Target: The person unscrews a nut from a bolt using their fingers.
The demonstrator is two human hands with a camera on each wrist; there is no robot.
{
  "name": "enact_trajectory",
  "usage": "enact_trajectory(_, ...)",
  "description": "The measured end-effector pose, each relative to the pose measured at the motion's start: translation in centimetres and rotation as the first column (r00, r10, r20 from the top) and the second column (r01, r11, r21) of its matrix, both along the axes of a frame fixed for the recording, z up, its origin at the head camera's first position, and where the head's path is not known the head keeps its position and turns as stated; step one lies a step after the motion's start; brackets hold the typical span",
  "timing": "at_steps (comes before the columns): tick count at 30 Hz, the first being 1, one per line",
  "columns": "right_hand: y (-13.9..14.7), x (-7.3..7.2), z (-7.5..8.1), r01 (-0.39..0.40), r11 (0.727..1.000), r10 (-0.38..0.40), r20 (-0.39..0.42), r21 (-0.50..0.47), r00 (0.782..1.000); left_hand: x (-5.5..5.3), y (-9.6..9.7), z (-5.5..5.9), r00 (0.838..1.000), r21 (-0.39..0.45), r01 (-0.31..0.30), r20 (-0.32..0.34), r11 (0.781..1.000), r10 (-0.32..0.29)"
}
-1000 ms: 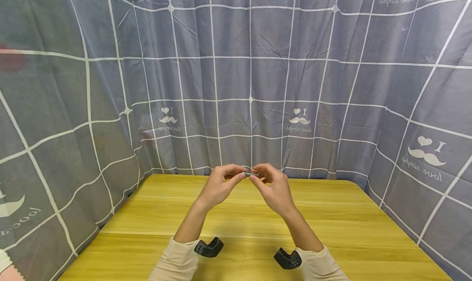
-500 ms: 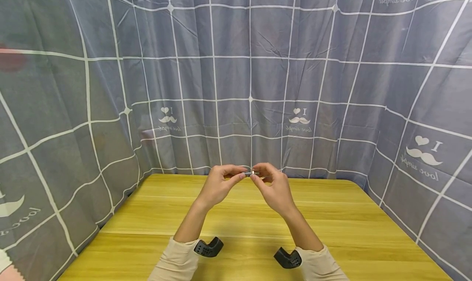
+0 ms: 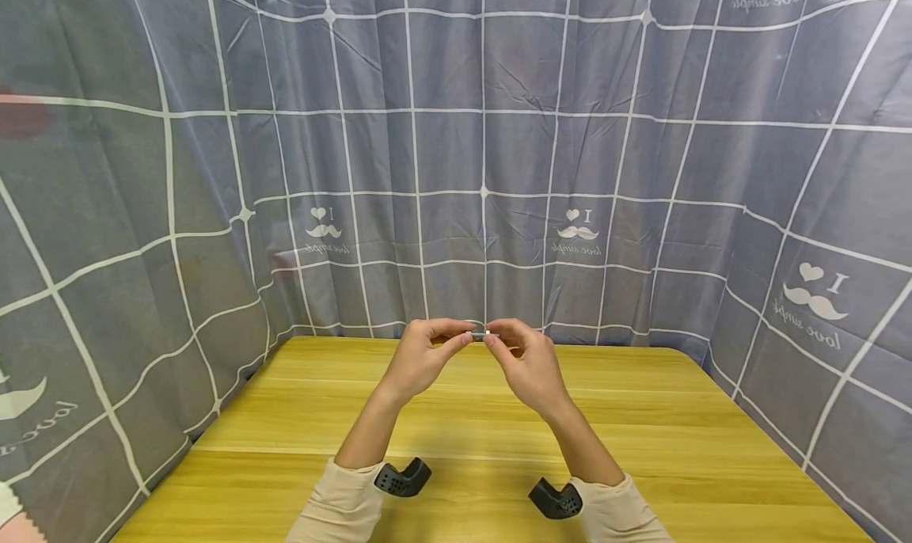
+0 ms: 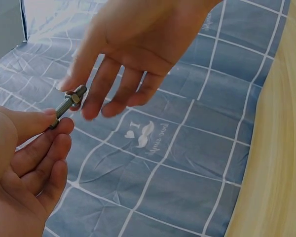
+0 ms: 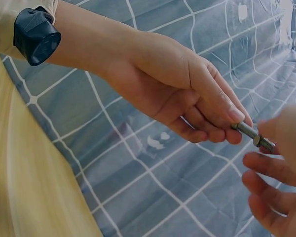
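A metal bolt (image 4: pixel 63 106) is held nearly level between both hands, above the far table edge in the head view. My left hand (image 3: pixel 420 361) pinches its head end between thumb and index finger; the fingertips cover part of the head. A hex nut (image 4: pixel 75 98) sits on the thread towards the other end, where a short tip of thread shows past it. My right hand (image 3: pixel 526 362) has its thumb and index finger at the nut, with the other fingers loosely bent below. In the right wrist view the nut (image 5: pixel 257 140) shows beside the near right hand (image 5: pixel 281 168).
A yellow wood-grain table (image 3: pixel 470 424) lies under the forearms. Grey curtains (image 3: pixel 442 155) with white grid lines stand behind it and at both sides. Black camera mounts (image 3: pixel 404 478) are worn at the wrists over light sleeves (image 3: pixel 340 499).
The right thumb and index finger have shifted slightly about the nut, which shows a bright glint now. The left hand and the bolt stay almost in place.
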State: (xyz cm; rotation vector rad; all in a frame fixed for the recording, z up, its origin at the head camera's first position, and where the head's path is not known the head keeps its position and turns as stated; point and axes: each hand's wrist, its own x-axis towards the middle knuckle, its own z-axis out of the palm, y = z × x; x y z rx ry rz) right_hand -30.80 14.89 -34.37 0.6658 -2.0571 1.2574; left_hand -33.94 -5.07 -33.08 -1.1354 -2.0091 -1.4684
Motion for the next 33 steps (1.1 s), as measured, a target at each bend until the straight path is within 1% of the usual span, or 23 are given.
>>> enact_trajectory(3,0.03,-0.06,-0.08,0.01,1.0,-0.01,-0.028,0.011,1.0,0.0,-0.02,0.04,1.0,0.001,0.004,0.004,1.0,-0.004)
enact_trajectory(6,-0.01,-0.12,-0.08,-0.01,1.0,0.01,-0.049,0.006,0.999,0.05,-0.04,0.08,1.0,-0.003,0.001,0.002,1.0,-0.001)
enact_trajectory(9,-0.06,-0.11,-0.09,-0.023,1.0,0.023,-0.036,-0.009,0.999,0.08,-0.02,0.1,1.0,-0.004,0.001,0.0,1.0,-0.001)
enact_trajectory(12,-0.04,-0.09,-0.19,-0.011,1.0,0.011,-0.024,-0.008,1.0,0.1,0.02,0.1,1.0,-0.002,0.006,0.002,1.0,-0.006)
enact_trajectory(15,0.01,-0.06,-0.23,0.003,1.0,-0.003,-0.032,0.004,0.999,0.09,0.03,0.06,1.0,0.001,0.01,0.006,1.0,-0.01)
enact_trajectory(21,-0.06,0.08,0.05,-0.021,1.0,0.021,-0.028,-0.01,0.999,-0.01,-0.04,-0.01,1.0,0.006,0.002,0.013,1.0,-0.002)
enact_trajectory(25,-0.07,0.17,0.11,-0.02,1.0,0.02,-0.025,-0.004,0.999,0.02,-0.06,0.04,1.0,0.018,0.013,0.017,1.0,-0.013)
enact_trajectory(28,-0.09,0.2,0.16,-0.017,1.0,0.017,-0.037,0.006,0.999,0.03,-0.1,0.04,0.999,0.025,0.021,0.023,0.999,-0.022)
enact_trajectory(33,-0.13,0.14,0.23,-0.041,0.999,0.04,-0.044,-0.024,0.998,0.06,-0.14,-0.02,0.999,0.031,0.018,0.034,0.999,-0.019)
